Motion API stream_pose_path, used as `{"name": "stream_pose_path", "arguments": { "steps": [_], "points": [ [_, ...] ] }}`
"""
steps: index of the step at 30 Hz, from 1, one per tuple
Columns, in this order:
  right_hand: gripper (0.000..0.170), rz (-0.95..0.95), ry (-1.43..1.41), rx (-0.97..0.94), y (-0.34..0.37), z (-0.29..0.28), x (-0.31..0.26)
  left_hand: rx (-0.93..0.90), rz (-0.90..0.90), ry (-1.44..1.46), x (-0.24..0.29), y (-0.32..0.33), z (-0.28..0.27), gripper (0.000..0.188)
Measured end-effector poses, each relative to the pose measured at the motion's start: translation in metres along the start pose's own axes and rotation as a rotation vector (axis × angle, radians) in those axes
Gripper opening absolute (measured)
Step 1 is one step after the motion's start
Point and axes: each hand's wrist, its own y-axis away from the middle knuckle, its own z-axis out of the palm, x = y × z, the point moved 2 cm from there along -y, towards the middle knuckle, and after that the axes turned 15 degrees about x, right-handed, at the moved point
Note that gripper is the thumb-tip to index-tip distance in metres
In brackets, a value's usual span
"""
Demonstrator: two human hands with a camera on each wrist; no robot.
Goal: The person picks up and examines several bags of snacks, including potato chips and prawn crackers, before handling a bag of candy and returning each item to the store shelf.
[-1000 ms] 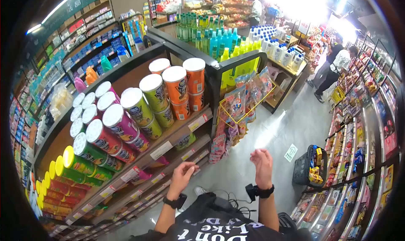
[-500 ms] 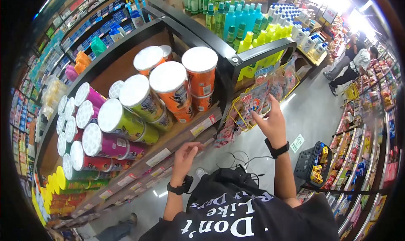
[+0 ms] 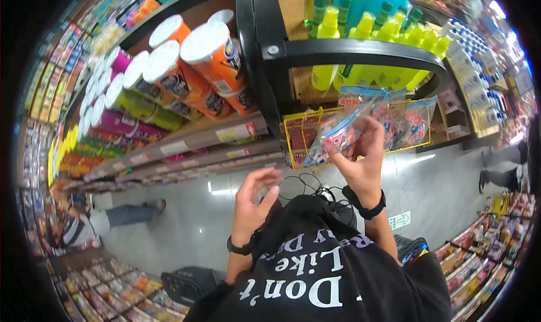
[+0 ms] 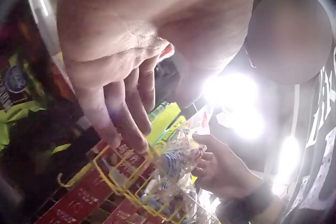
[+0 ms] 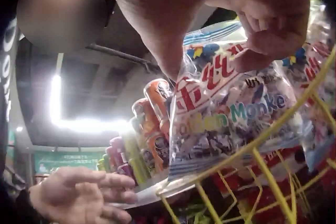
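Note:
My right hand [image 3: 365, 163] grips a clear candy bag [image 3: 337, 137] with red lettering and blue-striped ends. In the right wrist view the thumb lies along one side of the bag [image 5: 226, 124] and the curled fingers at its front. The bag leans over the rim of a yellow wire basket [image 3: 301, 116], where similar candy bags [image 3: 414, 124] stand to the right. My left hand [image 3: 252, 201] hovers lower and to the left, fingers loosely bent, holding nothing. In the left wrist view its fingertips [image 4: 137, 145] overlap the basket's yellow wires.
Left of the basket, shelves carry orange canisters [image 3: 211, 54] and other colours. A black rail [image 3: 360, 50] curves above the basket, with yellow-green bottles [image 3: 327, 51] behind it. A black shopping basket [image 3: 189, 285] stands on the floor; a person [image 3: 98, 223] is at far left.
The right hand has reached forward to the basket and taken hold of a candy bag. The left hand has shifted slightly right. The view has turned toward the basket and tilted down.

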Motion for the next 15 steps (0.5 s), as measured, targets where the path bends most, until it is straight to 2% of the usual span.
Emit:
{"name": "stream_pose_path", "arguments": {
  "steps": [3, 6, 9, 10, 11, 15],
  "points": [
    [0.077, -0.102, -0.088, -0.073, -0.01, -0.01, -0.028, 0.076, 0.237, -0.08, 0.038, 0.007, 0.043, 0.061],
    [0.081, -0.052, 0.026, -0.245, -0.007, -0.022, -0.04, 0.074, 0.338, -0.255, 0.055, 0.012, 0.08, 0.067],
    [0.091, -0.074, 0.074, -0.325, 0.002, -0.023, -0.045, 0.085, 0.207, -0.201, 0.028, 0.016, 0.094, 0.068],
    [0.093, -0.102, 0.068, -0.356, 0.002, -0.025, -0.043, 0.115, 0.251, -0.091, 0.02, 0.016, 0.096, 0.065],
    [0.095, -0.131, 0.066, -0.387, 0.001, -0.028, -0.042, 0.119, 0.216, -0.029, 0.015, 0.016, 0.095, 0.063],
    [0.081, 0.069, -0.027, -0.465, -0.006, -0.045, -0.033, 0.116, 0.076, 0.156, 0.018, 0.017, 0.092, 0.049]
  ]
}}
